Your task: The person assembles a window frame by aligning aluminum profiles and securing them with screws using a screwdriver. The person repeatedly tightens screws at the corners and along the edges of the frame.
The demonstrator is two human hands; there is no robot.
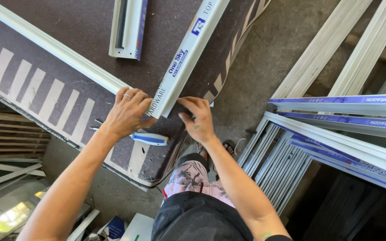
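Nearest the camera are dark shorts (202, 221) and patterned cloth at the person's lap, and above them both hands meet at the corner where two white profiles join on the dark bench (68, 49). The left hand (128, 111) curls over the end of the long rail (54, 47), fingers bent and pressing, a blue-handled screwdriver (150, 138) lying just under it, while the right hand (197, 118) pinches the cut end of the second profile (188, 51). This looks like aligning the mitred corner (the joint itself is hidden by fingers); next would call for holding both ends flush and steady.
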